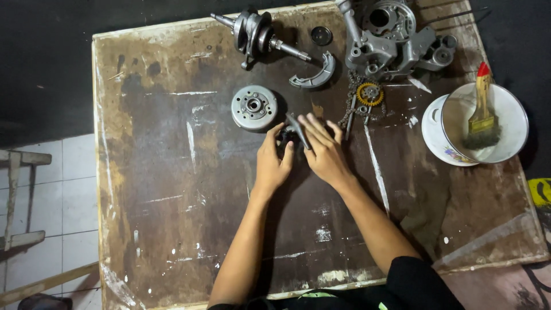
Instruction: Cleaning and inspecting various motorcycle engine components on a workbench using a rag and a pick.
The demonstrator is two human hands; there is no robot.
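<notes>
My left hand (pixel 273 161) and my right hand (pixel 322 150) meet at the middle of a worn brown wooden board (pixel 172 189). Together they grip a small dark metal part (pixel 285 138) with a thin grey bar (pixel 298 130) sticking out between the fingers. Most of that part is hidden by my fingers. A round grey flywheel-like disc (pixel 253 107) lies just left of my left hand's fingertips.
Along the far edge lie a crankshaft (pixel 256 33), a curved brake shoe (pixel 315 75), a small dark cap (pixel 321 35) and a grey engine casing (pixel 392 40). A chain with a yellow gear (pixel 368 95) sits beside my right hand. A white bowl (pixel 505 123) with a brush (pixel 482 109) stands right.
</notes>
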